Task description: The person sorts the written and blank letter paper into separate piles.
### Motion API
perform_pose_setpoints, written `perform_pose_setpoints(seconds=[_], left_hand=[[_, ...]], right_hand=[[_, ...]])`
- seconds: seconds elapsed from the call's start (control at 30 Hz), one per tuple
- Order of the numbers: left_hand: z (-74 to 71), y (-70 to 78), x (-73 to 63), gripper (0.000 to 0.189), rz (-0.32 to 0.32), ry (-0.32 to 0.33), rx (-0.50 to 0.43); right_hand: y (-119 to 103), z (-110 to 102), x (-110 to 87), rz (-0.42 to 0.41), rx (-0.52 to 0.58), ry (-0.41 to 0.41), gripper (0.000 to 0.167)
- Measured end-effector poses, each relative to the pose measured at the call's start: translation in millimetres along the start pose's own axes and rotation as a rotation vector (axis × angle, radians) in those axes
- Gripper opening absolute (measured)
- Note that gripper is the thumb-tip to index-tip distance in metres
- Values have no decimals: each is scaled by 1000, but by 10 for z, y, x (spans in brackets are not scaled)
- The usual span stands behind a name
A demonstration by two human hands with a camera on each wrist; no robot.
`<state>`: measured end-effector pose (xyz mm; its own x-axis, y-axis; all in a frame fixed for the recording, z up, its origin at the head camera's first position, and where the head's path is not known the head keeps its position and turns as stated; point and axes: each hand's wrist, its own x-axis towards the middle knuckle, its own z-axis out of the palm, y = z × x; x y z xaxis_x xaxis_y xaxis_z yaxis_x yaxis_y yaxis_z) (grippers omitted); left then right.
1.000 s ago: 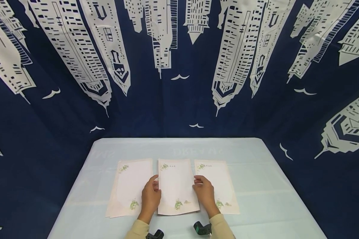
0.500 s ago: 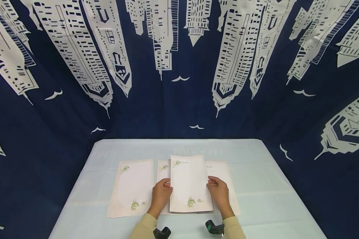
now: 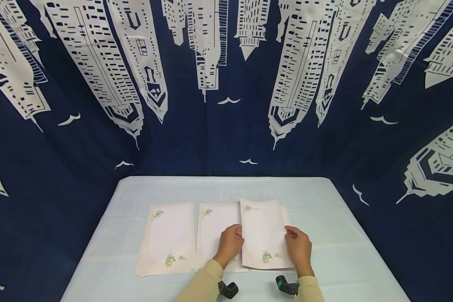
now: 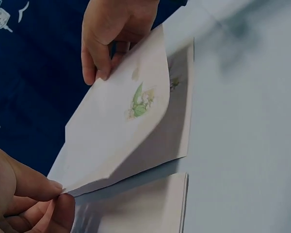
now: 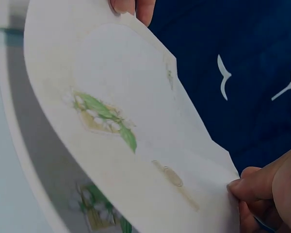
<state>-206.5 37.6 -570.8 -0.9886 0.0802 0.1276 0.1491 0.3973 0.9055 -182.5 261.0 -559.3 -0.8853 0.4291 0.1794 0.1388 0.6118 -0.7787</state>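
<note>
A sheet of letter paper (image 3: 262, 235) with green leaf prints hangs between both hands, its lower part bowed above the right-hand paper pile (image 3: 285, 216). My left hand (image 3: 229, 245) pinches its left edge between thumb and fingers; my right hand (image 3: 300, 249) pinches the opposite edge. In the left wrist view the sheet (image 4: 111, 116) curves clear of a matching sheet (image 4: 177, 111) below it. The right wrist view shows the thumb and fingers of the right hand (image 5: 271, 189) at the edge. Most of the right-hand pile is hidden under the held sheet.
To the left lie a middle pile of matching paper (image 3: 215, 222) and a left pile (image 3: 170, 235), slightly fanned. All are on a pale table (image 3: 343, 251). Black devices (image 3: 228, 289) sit by the wrists. A dark blue curtain (image 3: 226, 134) with a white skyline print hangs behind.
Both hands have carried the held sheet rightward, from over the middle pile to over the right-hand pile. The middle pile is now largely uncovered.
</note>
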Motion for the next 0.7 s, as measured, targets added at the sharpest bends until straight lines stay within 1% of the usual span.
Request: perform_pose_setpoints(seconds=[0.17,0.33,0.53,0.7], left_hand=[[117,-16,10,34,1,-21,43],[180,-22,15,35,1,-60,67],[186,3,32,32,-18,-79,69],[162,8,35,28,-19,-101,61]], right_hand=[[114,-17,25,17,-28,18,24],[154,-38,36,38,-44,10,24],[148,-91,59,52,-50,-25,24],[142,-106,70,75,-100,-32,27]])
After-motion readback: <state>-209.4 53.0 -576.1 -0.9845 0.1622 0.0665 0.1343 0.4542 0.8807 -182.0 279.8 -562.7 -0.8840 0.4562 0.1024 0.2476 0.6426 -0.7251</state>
